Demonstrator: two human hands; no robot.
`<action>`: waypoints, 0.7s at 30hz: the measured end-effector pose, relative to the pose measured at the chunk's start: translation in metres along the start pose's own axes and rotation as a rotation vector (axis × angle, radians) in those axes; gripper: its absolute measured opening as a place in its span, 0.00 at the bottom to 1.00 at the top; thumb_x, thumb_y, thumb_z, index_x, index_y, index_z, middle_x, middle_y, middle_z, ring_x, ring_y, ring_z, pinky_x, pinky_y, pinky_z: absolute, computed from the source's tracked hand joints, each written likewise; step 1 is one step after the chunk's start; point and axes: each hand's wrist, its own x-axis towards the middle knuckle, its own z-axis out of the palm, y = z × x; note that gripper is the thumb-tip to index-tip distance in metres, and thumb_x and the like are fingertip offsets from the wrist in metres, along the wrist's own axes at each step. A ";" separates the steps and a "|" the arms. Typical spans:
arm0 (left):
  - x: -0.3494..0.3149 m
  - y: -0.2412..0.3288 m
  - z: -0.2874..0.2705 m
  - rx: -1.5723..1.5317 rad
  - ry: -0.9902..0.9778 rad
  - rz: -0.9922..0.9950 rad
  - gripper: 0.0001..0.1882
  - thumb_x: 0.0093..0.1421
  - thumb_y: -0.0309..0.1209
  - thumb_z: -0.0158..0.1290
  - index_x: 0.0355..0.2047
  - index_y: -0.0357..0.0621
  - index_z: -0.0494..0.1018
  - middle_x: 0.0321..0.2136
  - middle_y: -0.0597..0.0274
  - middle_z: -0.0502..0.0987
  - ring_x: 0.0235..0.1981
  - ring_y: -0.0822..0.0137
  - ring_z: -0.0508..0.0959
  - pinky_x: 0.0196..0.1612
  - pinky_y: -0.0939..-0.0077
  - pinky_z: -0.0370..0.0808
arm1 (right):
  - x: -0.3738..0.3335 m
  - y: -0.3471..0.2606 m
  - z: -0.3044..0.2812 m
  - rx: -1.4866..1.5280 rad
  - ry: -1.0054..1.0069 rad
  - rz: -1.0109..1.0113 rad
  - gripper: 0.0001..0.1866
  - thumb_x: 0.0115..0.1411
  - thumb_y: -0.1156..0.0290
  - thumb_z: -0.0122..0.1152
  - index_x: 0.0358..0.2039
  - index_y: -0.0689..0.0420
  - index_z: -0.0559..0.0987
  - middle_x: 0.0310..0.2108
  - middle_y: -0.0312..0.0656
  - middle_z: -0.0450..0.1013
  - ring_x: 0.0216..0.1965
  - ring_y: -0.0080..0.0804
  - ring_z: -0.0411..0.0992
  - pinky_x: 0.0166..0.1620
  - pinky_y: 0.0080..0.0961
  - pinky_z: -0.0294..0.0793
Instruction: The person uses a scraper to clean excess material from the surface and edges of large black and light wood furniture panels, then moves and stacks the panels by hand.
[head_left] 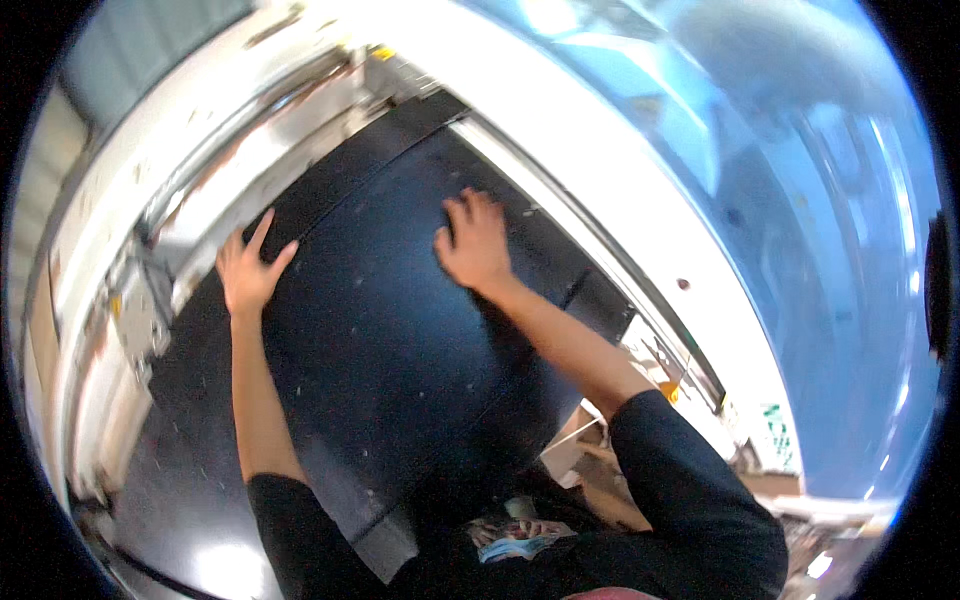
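Observation:
A large dark panel (370,340) with a smooth, slightly scuffed surface fills the middle of the head view. At its upper left edge, my left hand (250,272) is spread, thumb and fingers apart, with nothing in it. My right hand (476,240) rests palm down on the panel's upper right part, fingers stretched out and thumb to the side. A thin seam runs across the panel's far end, just beyond both hands. Both forearms reach forward from black sleeves.
White machine-like framing with metal rails (250,120) borders the panel's far left side. Along the right runs a white beam (640,215), with a large blue shiny surface (800,220) beyond it. A yellow-handled tool (669,391) and brown cardboard (605,485) lie near my right elbow.

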 end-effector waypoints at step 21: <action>-0.092 0.196 0.000 -0.231 0.000 0.562 0.30 0.67 0.52 0.55 0.63 0.51 0.74 0.65 0.42 0.66 0.65 0.40 0.66 0.66 0.43 0.60 | -0.040 0.007 -0.058 0.429 -0.220 0.095 0.23 0.65 0.65 0.56 0.59 0.56 0.77 0.61 0.55 0.71 0.66 0.54 0.65 0.70 0.54 0.59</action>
